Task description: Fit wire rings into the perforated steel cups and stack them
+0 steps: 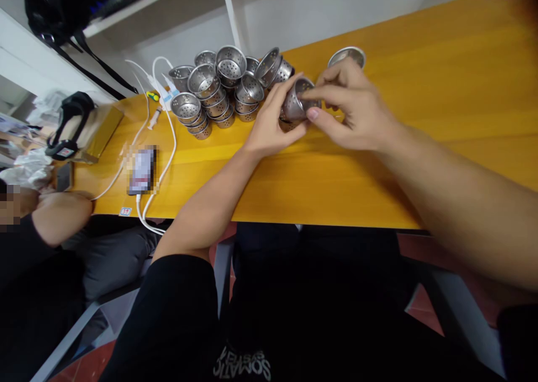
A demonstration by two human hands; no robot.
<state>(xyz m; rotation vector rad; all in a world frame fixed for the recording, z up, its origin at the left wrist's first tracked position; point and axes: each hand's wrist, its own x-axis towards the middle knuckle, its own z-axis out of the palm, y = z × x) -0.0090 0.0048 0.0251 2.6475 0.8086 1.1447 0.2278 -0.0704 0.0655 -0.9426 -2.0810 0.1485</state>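
Observation:
My left hand [271, 119] is wrapped round a tilted, perforated metal cup [295, 103], its mouth facing up and to the right. Beneath it, part of another perforated metal surface shows, mostly covered by my fingers. My right hand [357, 107] pinches the cup's right rim, index finger over the mouth and thumb outside. Left of my hands stand several stacks of similar metal cups [217, 93], some leaning on each other. One more round metal piece [348, 54] sits behind my right hand, which hides its lower part.
The yellow table [302, 186] runs along a wall. A phone [142, 172] with white cables [173, 130] lies on the left, near a syringe [154, 117]. Beyond are a cardboard box [103, 133] with a black strapped device [70, 125] and another person's arm [63, 214].

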